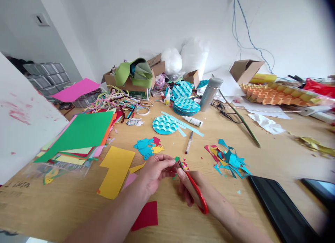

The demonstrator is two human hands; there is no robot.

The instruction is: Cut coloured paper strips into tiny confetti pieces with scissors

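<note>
Over the table (178, 226), the left grip (157, 170) pinches green paper (177, 159); the right grip (202, 184) holds red-handled scissors (196, 190)

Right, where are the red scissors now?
In the head view, the red scissors are in the right hand, below and right of centre, beside a green scrap in the left hand.

Left forearm (123, 208) bare; right forearm (232, 213) bare, with small dark spot (224, 201); fingers (166, 163) uncovered.
</note>
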